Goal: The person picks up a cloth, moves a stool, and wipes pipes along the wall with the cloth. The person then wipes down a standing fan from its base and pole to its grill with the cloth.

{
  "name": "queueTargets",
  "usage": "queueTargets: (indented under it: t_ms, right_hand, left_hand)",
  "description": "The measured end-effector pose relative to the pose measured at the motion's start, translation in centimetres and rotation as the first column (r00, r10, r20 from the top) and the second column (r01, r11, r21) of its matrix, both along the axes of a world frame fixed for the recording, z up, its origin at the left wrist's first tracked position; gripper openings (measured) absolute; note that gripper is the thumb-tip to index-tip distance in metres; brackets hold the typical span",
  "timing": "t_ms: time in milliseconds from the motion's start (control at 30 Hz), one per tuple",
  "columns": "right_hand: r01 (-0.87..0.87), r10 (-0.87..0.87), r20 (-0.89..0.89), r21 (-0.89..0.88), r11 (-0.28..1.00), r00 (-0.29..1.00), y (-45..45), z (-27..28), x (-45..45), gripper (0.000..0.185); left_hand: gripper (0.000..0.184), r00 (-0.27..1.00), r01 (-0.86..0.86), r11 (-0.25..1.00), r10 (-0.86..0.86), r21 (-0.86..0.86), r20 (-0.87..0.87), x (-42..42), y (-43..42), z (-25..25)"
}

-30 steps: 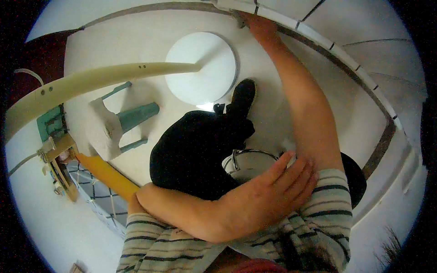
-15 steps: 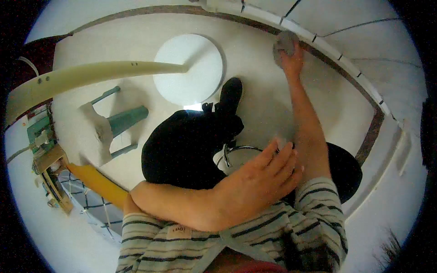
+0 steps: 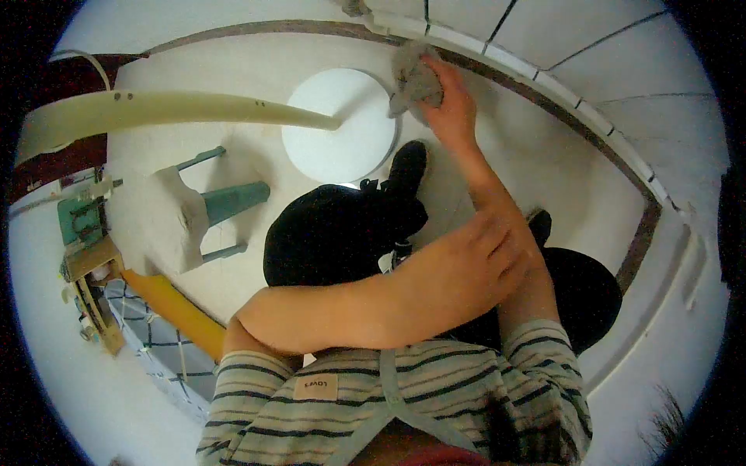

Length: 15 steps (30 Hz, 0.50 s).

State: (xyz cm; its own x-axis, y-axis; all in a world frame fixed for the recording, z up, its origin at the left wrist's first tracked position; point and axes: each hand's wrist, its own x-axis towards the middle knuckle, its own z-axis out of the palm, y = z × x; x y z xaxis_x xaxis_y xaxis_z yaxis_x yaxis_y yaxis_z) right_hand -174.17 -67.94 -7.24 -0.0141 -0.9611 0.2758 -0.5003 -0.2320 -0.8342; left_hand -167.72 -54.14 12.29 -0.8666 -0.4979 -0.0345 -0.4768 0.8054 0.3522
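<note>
R hand point(image 3: 453, 105) at 1 o'clock, fingers closed round a bunched grey cloth point(image 3: 412, 74), which sits approx. 12 o'clock, just beside the rim of a white round base point(image 3: 342, 151); can't tell if touching. L hand point(image 3: 497, 252) at 3 o'clock, over the R forearm point(image 3: 483, 186); fingers slightly parted, can't tell if they grip. Stool point(image 3: 183, 217) w/ green legs at 9 o'clock. Striped shirt point(image 3: 435, 380) at 6 o'clock has 1 tan label point(image 3: 316, 387), upside-down, approx. "LOVES", blurry.
</note>
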Motion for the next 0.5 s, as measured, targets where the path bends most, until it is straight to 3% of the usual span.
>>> queueTargets:
  t_ms: [67,100,200,367,433,467,500]
  right_hand:
    - [-0.007,-0.157,-0.405,-0.376,0.927,0.901,0.5,4.1,-0.3,0.059]
    - [-0.006,-0.162,-0.407,-0.38,0.925,0.899,-0.3,4.8,-0.5,0.059]
    - [-0.345,-0.237,-0.771,-0.507,0.79,0.591,-5.1,4.3,-0.8,0.047]
    - [-0.44,-0.136,-0.844,-0.4,0.804,0.52,-5.5,4.2,-0.8,0.047]
    - [-0.278,-0.012,-0.787,-0.232,0.932,0.617,-4.7,5.0,-0.4,0.056]
    - [-0.277,-0.018,-0.786,-0.239,0.931,0.618,-4.1,5.7,-0.4,0.056]
    - [-0.211,0.069,-0.701,-0.119,0.97,0.71,-3.4,6.5,-0.5,0.055]
  left_hand:
    - [0.043,0.991,-0.023,0.999,0.019,-0.028,-0.13,-0.4,-0.1,0.2]
    - [0.043,0.991,-0.02,0.999,0.016,-0.033,-0.134,-0.7,-0.1,0.2]
    - [0.043,0.975,0.005,1.0,-0.006,-0.004,-0.224,-1.2,0.2,-0.5]
    - [0.039,0.964,0.01,0.999,-0.02,-0.039,-0.266,-1.4,-0.9,-0.6]
    - [0.038,0.961,-0.03,0.998,0.016,-0.046,-0.275,-1.4,-1.1,-0.6]
    - [0.037,0.959,-0.06,0.997,0.045,-0.047,-0.279,-1.3,-1.1,-0.5]
    - [0.037,0.96,-0.055,0.997,0.037,-0.056,-0.276,-1.1,-1.1,0.0]
